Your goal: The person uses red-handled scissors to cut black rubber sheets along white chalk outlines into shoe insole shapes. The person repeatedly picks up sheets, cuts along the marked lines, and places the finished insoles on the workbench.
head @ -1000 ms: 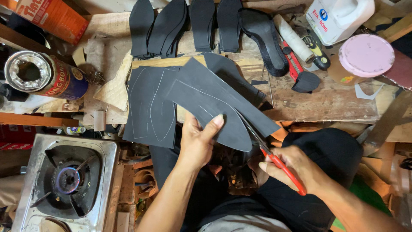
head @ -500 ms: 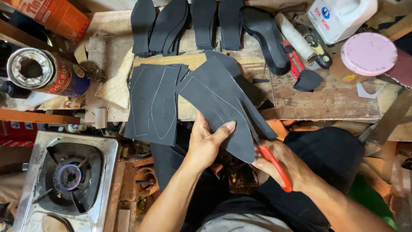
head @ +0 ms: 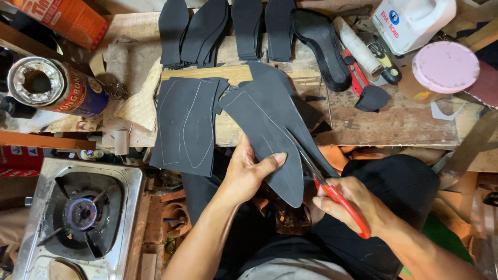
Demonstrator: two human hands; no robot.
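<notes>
A wooden workbench (head: pixel 394 124) fills the upper part of the view, cluttered with work things. At lower left stands a gas stove (head: pixel 78 218), its burner lit with a small blue flame. On the bench lies a stack of dark sheets (head: pixel 187 127) marked with pale sole outlines, and along the back edge a row of cut black soles (head: pixel 218 31). A white plastic jug (head: pixel 412 21) sits at the upper right, a round pink lid (head: pixel 445 67) just beside it, and an open glue can (head: pixel 49 85) lies at the left.

The black sheet (head: pixel 264 132) being cut is held over the bench's front edge, above the person's lap. The left hand (head: pixel 249 173) grips its lower left edge, thumb on top and fingers curled beneath. The right hand (head: pixel 353 205) is closed around the red handles of the scissors (head: pixel 332 192), whose blades bite into the sheet's right edge, near its lower tip.
</notes>
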